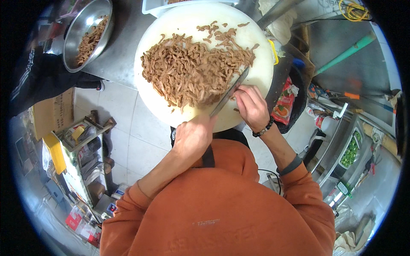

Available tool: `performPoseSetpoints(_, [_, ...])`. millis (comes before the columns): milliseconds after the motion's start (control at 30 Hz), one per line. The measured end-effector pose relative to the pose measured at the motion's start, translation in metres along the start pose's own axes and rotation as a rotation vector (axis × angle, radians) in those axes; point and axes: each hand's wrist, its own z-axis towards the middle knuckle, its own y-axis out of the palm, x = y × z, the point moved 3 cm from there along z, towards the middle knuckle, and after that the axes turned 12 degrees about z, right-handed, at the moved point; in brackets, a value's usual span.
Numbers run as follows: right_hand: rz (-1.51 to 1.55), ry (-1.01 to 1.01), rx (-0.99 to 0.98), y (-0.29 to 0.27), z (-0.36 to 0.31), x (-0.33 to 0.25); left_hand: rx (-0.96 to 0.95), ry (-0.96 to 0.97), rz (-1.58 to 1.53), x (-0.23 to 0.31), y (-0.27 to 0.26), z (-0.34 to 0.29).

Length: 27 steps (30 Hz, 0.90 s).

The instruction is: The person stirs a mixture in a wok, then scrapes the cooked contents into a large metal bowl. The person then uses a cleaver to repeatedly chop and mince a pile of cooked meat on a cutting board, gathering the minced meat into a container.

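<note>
Left hand closed around knife; right hand half-curled at blade.

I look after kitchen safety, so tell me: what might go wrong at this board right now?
The right hand has its fingers right by the blade of the knife, which the left hand grips; a slip could cut them.
The brown strips lie close to the left rim of the board, so a push that way might spill some.

Pale tiled floor; grey metal table; a cluttered shelf unit at left, perhaps wooden.
</note>
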Motion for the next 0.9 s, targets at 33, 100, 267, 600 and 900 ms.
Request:
performPoseSetpoints(33, [0.002, -0.007, 0.001, -0.001, 0.000, 0.000, 0.016, -0.015, -0.041, -0.001, 0.000, 0.004])
performPoseSetpoints(100, [0.015, -0.030, 0.011, -0.002, 0.000, 0.001, 0.043, 0.005, -0.076, -0.004, -0.004, 0.007])
performPoseSetpoints(267, [0.038, -0.036, -0.006, 0.000, -0.004, 0.005, 0.002, -0.023, -0.057, -0.008, -0.024, -0.012])
performPoseSetpoints(600, [0.058, -0.046, -0.028, -0.002, -0.003, 0.008, 0.063, -0.034, -0.128, -0.011, 0.003, 0.004])
performPoseSetpoints(900, [-0.055, 0.059, 0.051, -0.026, 0.079, 0.051, 0.015, -0.046, -0.187, -0.023, -0.016, -0.021])
